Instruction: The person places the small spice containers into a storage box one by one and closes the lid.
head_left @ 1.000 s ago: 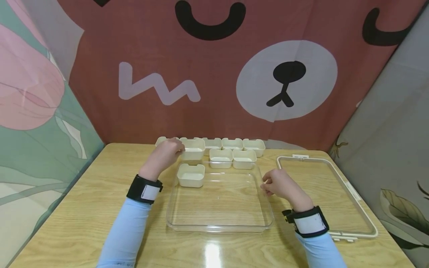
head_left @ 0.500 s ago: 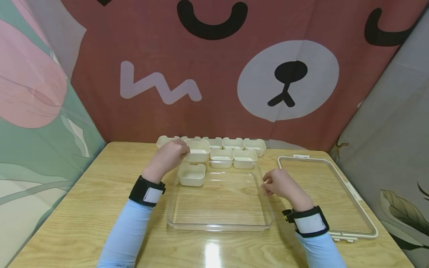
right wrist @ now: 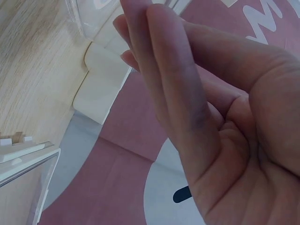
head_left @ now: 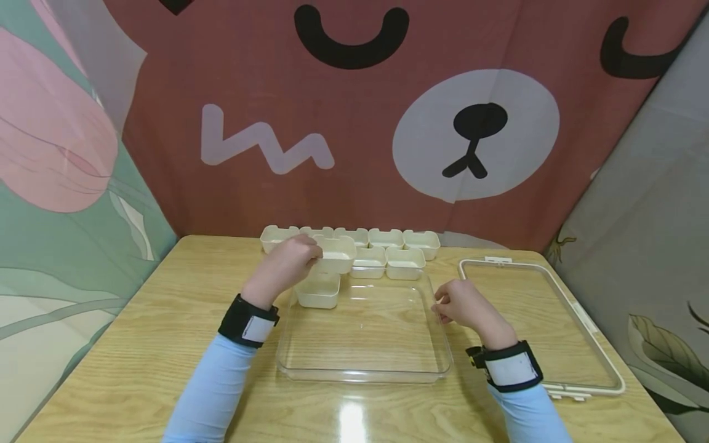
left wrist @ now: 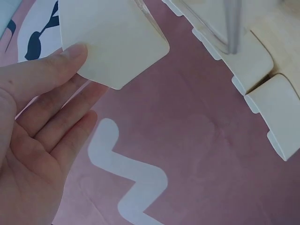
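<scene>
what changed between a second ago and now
The left hand has carried the small cream bin it holds to the right and nearer, to above the clear tray's far edge. The right hand stayed at the tray's right rim; the bin in the tray, the other bins and the lid frame stayed put.
</scene>
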Demonstrator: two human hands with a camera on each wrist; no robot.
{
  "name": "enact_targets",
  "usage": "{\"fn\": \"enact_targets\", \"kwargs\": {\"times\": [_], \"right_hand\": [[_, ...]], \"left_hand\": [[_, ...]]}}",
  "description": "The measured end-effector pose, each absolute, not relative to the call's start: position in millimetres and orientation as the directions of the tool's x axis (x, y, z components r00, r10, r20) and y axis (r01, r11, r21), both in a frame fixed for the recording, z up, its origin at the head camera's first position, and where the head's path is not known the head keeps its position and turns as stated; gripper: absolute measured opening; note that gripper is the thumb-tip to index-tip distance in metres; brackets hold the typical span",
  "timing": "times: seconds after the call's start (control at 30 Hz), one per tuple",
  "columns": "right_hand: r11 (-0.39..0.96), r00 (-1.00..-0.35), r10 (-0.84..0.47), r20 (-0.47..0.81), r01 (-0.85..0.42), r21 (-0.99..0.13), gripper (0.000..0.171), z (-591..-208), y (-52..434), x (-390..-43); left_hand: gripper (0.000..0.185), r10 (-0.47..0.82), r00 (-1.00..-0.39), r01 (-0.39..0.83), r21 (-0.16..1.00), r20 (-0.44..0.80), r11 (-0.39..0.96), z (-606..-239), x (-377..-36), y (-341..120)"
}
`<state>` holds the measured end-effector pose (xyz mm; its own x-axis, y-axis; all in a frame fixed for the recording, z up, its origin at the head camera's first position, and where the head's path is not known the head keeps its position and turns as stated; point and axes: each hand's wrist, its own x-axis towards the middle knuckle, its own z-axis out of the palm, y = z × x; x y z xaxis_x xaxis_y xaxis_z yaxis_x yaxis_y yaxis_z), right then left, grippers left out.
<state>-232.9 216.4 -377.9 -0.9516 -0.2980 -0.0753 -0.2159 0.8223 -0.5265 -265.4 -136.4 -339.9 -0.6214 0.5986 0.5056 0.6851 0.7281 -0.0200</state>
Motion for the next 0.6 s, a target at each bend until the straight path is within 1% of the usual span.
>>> {"fn": "enact_targets", "kwargs": {"times": [0.13,0.37,0.6], "right_hand": [[0.820,-0.951,-0.300,-0.074,-0.217,-0.530,0.029,-377.2,216.9,-232.7],[0.818,-0.952,-0.295,-0.086,-0.205,-0.538,0.029,-375.9,215.9,-231.2],[0.816,-0.951,-0.296,-0.087,-0.204,-0.540,0.028,-375.0,215.6,-229.9]], "left_hand": [[0.009,0.609,-0.603,0.692,-0.043,0.515,0.721,-340.1,-263.3,-131.7],[0.009,0.618,-0.596,0.690,-0.067,0.512,0.721,-340.2,-261.3,-127.1],[0.010,0.635,-0.567,0.704,-0.092,0.525,0.704,-337.7,-254.9,-120.2]]}}
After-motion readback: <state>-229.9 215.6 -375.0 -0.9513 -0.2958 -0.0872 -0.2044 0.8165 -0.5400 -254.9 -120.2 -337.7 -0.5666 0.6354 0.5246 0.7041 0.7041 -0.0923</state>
